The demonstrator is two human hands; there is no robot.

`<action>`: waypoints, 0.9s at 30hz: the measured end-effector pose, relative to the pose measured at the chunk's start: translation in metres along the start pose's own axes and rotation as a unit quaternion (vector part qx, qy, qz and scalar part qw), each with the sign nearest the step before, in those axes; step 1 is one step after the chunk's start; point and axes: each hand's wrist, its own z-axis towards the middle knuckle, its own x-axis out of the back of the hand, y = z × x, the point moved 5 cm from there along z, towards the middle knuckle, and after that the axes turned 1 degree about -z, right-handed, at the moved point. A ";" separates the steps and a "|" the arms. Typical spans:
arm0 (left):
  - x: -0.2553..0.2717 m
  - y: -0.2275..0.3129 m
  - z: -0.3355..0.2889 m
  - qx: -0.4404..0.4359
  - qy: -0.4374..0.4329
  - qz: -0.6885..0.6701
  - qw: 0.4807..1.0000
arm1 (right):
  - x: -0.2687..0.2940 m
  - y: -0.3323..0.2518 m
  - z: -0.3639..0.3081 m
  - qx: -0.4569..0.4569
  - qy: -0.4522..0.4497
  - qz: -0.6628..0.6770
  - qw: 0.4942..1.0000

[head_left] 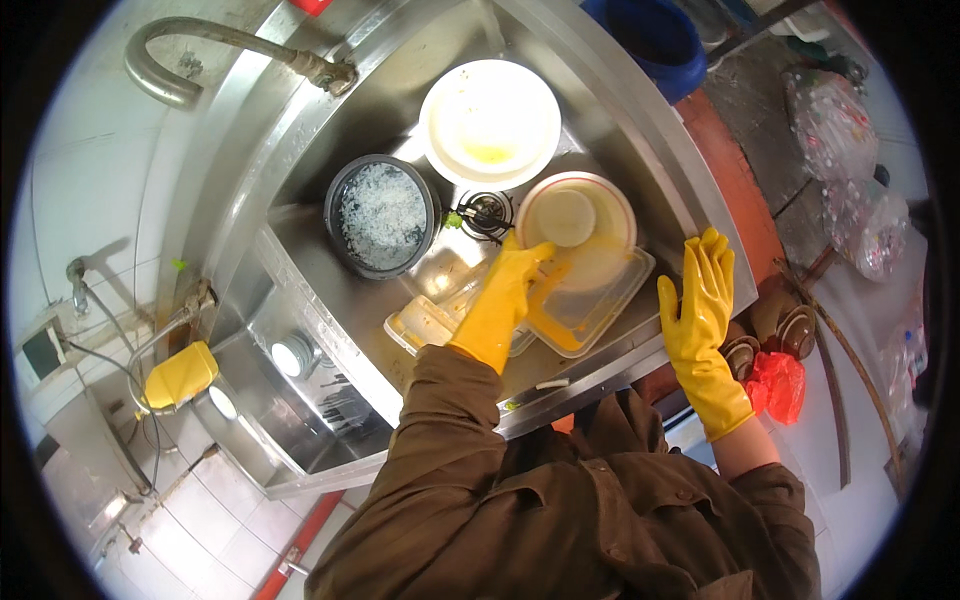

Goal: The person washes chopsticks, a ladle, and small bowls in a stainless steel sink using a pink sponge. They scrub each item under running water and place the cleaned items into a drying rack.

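Note:
Both my hands wear yellow rubber gloves. My left hand [506, 300] reaches into a steel sink and closes at the near left rim of a white bowl [600, 215] with a reddish rim line; its fingertips are partly hidden. Beneath and beside the bowl lie clear plastic containers, one a rectangular tray [577, 336] with orange residue, another smaller stained container [424, 322] left of my wrist. My right hand [698, 325] is open, fingers stretched and holding nothing, over the sink's right edge. Beyond the bowl stands a larger white basin [490, 125] with yellowish residue.
A dark pot [382, 216] with whitish contents sits left of the drain [487, 214]. A curved faucet [240, 38] reaches in at the upper left. A second sink basin [330, 395] adjoins at left. A blue bucket [650, 45] and a red plastic bag [777, 386] are at right.

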 end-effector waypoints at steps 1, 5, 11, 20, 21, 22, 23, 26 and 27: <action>-0.012 -0.004 0.001 -0.020 -0.030 -0.053 0.998 | 0.000 0.000 0.002 0.004 0.003 0.003 1.000; -0.013 -0.029 0.029 0.008 0.022 0.121 0.992 | -0.003 0.001 0.004 0.003 -0.018 0.004 1.000; 0.034 0.038 0.052 -0.351 0.116 0.701 0.609 | -0.009 0.004 0.002 -0.009 -0.059 -0.004 0.998; 0.058 0.055 0.104 -0.076 -0.016 0.843 0.532 | -0.011 0.004 0.004 -0.018 -0.093 -0.013 0.995; 0.054 0.054 0.105 -0.037 -0.044 0.859 0.509 | -0.010 0.003 0.005 -0.011 -0.089 -0.009 0.996; 0.050 0.056 0.104 -0.013 -0.066 0.869 0.491 | -0.010 0.003 0.005 -0.009 -0.085 -0.006 0.996; 0.045 0.060 0.100 0.002 -0.086 0.874 0.478 | -0.009 0.003 0.005 -0.007 -0.079 -0.003 0.997; 0.027 0.076 0.075 -0.009 -0.116 0.884 0.453 | -0.007 0.003 0.007 0.002 -0.065 0.016 0.998; 0.022 0.080 0.062 -0.035 -0.123 0.883 0.451 | -0.006 0.003 0.008 0.004 -0.065 0.013 0.998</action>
